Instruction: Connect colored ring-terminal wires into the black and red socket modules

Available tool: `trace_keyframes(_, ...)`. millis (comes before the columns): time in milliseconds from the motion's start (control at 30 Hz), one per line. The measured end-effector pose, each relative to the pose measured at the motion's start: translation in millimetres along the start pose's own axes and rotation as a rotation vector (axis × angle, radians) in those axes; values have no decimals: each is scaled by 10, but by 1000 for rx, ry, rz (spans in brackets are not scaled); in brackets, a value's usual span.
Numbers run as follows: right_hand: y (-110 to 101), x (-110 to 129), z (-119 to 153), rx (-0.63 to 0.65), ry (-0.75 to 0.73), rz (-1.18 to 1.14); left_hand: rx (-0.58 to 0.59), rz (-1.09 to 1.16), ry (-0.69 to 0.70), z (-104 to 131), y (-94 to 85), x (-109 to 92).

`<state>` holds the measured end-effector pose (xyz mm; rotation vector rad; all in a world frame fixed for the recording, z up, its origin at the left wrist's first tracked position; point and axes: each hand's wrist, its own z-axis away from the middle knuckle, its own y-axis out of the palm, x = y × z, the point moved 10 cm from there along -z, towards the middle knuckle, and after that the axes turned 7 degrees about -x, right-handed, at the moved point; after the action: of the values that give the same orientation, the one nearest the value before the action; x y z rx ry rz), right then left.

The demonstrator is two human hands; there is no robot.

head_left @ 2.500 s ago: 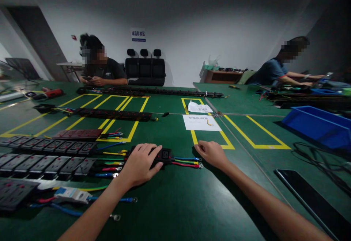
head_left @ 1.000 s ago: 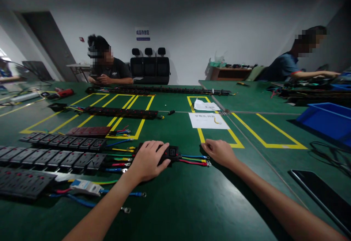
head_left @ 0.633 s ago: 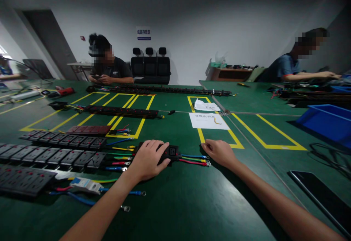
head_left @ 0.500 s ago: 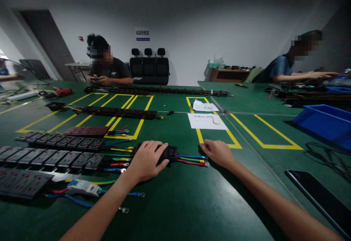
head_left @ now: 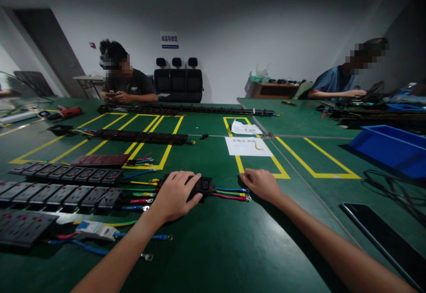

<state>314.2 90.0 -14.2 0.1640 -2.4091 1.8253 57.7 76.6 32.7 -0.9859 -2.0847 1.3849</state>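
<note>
My left hand (head_left: 177,196) lies over a short black socket module (head_left: 205,184), thumb on the near side and fingers across its top. Much of the module is hidden under the palm. Blue, green and red wires (head_left: 229,194) with ring terminals come out of its right end and lie on the green table. Just beyond those terminals, my right hand (head_left: 261,184) rests on the table with its fingers curled in, and nothing shows in it. Left of my left hand are rows of black socket strips (head_left: 60,197) with coloured leads ending in ring terminals.
A phone (head_left: 376,235) and black cables (head_left: 396,191) lie at the right, near a blue bin (head_left: 392,151). Paper sheets (head_left: 248,146) lie ahead among yellow tape lines. Longer black strips (head_left: 143,136) stretch across the table. Two people sit at its far side.
The view has turned slightly, so everything sits a little further left. Both my hands keep their places. The person at the right has drawn a hand back toward the body.
</note>
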Motion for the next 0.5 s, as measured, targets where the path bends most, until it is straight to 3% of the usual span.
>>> trace_keyframes(500, -1, 1, 0, -7, -2, 8, -6, -4, 2, -2, -1, 5)
